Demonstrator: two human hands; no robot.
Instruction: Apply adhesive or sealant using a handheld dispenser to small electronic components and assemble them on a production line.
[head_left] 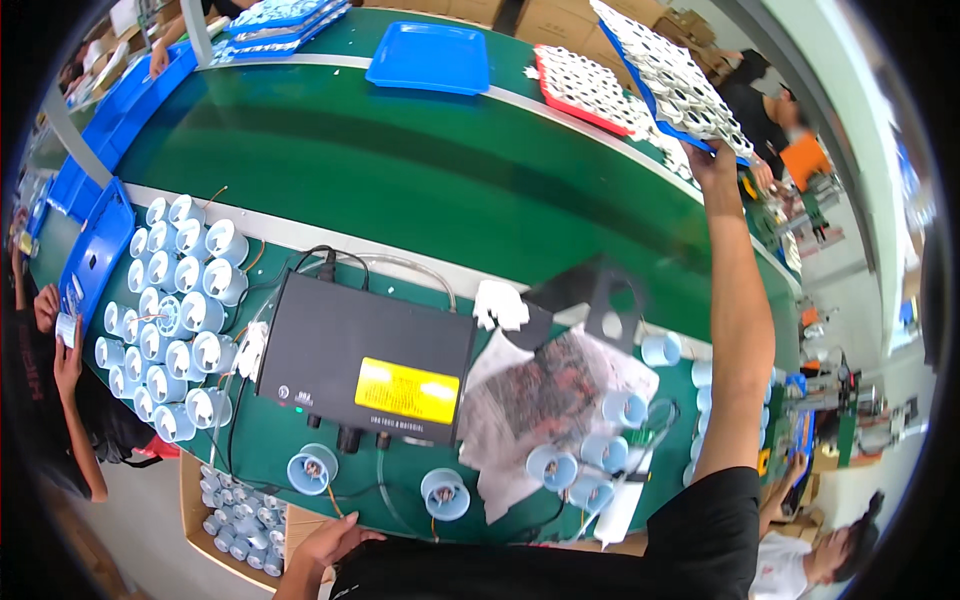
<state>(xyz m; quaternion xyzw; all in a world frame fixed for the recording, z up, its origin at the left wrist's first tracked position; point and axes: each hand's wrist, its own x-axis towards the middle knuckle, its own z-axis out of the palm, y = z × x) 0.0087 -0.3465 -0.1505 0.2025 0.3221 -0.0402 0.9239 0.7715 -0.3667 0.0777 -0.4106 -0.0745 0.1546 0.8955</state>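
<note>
My right arm reaches far out to the upper right. My right hand grips the near edge of a blue tray, which is tilted and loaded with white ring-shaped parts. Low at the table's front edge, my left hand has its thumb and fingers apart and holds nothing that I can see. Just above it stands a light blue plastic cup with an orange wire trailing down toward the thumb. A second blue cup, also with a wire, sits to the right.
A black control box with a yellow label occupies the bench middle. Many blue cups crowd the left. More cups stand by a plastic sheet. Beyond lie an empty blue tray and a red tray. Co-workers sit left and right.
</note>
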